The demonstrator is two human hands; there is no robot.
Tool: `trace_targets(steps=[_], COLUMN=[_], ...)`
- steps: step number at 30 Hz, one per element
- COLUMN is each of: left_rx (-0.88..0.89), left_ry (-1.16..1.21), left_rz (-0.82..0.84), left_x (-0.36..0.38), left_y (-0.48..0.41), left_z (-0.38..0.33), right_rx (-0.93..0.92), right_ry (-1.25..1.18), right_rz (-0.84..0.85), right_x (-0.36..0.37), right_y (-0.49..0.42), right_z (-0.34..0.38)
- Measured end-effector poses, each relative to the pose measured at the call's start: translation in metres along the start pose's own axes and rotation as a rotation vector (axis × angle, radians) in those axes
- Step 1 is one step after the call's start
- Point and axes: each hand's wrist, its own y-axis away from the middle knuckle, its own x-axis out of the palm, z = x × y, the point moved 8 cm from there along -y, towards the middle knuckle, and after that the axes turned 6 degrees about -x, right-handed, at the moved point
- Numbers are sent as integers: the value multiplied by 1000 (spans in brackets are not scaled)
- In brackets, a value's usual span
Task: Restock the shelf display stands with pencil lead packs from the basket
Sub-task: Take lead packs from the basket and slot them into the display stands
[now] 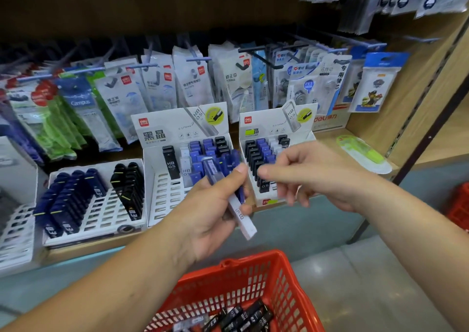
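My left hand grips a bunch of blue and clear pencil lead packs in front of the shelf. My right hand hovers just to the right of them, thumb and fingers loosely curled with nothing between them. Behind the hands stand two white display stands, the middle stand and the right stand, each part filled with black, blue and white packs. A third stand at the left holds dark blue and black packs. The red basket below holds several black packs.
Hanging correction tape packets fill the hooks behind the stands. A green packet lies on the shelf at the right. A wooden shelf upright closes the right side, and another red basket shows at the far right edge.
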Motion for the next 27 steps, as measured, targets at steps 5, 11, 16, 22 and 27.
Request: trace_targets(steps=[5,11,16,22,27], left_rx=[78,91,122,152,155], left_ry=[42,65,101,-457,-471], left_rz=[-39,-133,-181,-195,-142], left_x=[-4,-24,-44,-81,-98], left_y=[9,13,19,46,61], left_z=[-7,-13,-37,-58,-64], right_rx=[46,24,17,-71,-114], right_ry=[-146,-157,-97,-137,-161], right_rz=[215,229,341,176,96], right_x=[64,74,68,64,76], right_y=[22,19,20,2,-15], right_z=[13,1,3,29,54])
